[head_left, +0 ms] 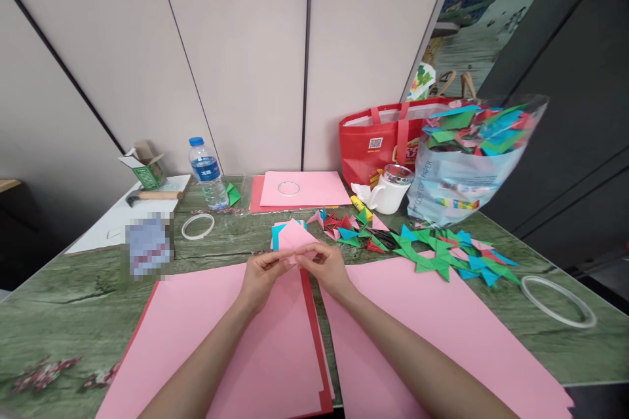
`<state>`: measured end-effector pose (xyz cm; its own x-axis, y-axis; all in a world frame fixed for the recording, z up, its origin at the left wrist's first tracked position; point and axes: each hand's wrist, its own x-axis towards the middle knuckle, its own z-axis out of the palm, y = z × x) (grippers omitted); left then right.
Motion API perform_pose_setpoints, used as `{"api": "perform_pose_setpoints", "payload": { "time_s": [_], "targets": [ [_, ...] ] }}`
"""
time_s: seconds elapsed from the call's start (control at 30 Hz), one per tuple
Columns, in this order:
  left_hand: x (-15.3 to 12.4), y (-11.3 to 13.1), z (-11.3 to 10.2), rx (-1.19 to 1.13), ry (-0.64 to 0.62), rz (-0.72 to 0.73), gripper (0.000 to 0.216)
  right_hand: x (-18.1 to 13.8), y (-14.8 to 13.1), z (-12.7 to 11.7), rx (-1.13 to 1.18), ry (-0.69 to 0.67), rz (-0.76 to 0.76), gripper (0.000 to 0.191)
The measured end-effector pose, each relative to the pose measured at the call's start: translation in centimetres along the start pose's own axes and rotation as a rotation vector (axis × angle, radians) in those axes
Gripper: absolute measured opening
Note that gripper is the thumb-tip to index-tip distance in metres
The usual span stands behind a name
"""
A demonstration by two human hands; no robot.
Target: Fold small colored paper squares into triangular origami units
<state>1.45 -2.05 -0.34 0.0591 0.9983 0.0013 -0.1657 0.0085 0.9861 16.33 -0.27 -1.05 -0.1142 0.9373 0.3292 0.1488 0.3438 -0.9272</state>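
Both my hands meet over the middle of the table and pinch a small pink folded paper [295,236]. My left hand [263,275] grips its lower left edge with closed fingers. My right hand [327,265] pinches its right side. Under my forearms lie large pink sheets [206,334], the left stack on top of red sheets, and another pink sheet [442,327] to the right. A blue square sheet [276,232] peeks out behind the folded paper.
Several folded paper triangles [432,252] in green, blue, red and pink lie to the right. Behind them stand a white mug [390,191], a clear bag of folded pieces [466,157] and a red bag [378,141]. A water bottle [207,173], tape rings [197,226] [557,301] and a hammer [154,196] are around.
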Motion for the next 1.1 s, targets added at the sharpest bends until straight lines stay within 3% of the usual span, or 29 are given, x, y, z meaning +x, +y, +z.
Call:
{"api": "perform_pose_setpoints", "payload": {
  "time_s": [0.23, 0.47, 0.7, 0.9, 1.0, 1.1],
  "targets": [
    [-0.1, -0.2, 0.3, 0.070, 0.046, -0.004, 0.023, -0.2, -0.2, 0.3, -0.107, 0.072, -0.001, 0.016],
    [0.1, 0.2, 0.0, 0.084, 0.117, -0.018, 0.027, 0.2, 0.6, 0.3, 0.297, -0.018, 0.154, 0.027],
    [0.3, 0.7, -0.4, 0.051, 0.122, -0.014, 0.026, 0.4, 1.1, -0.1, 0.302, -0.068, 0.187, 0.032],
    [0.7, 0.9, -1.0, 0.048, 0.128, -0.007, 0.022, 0.7, 1.5, -0.8, 0.198, -0.145, 0.162, 0.030],
    [0.9, 1.4, -1.6, 0.041, 0.121, -0.014, 0.019, 1.1, 1.5, -1.3, 0.186, -0.092, 0.116, 0.023],
    [0.9, 1.7, -1.9, 0.091, 0.037, -0.044, 0.016, 1.5, 1.2, -1.7, 0.277, -0.056, 0.087, 0.009]
  ]
}}
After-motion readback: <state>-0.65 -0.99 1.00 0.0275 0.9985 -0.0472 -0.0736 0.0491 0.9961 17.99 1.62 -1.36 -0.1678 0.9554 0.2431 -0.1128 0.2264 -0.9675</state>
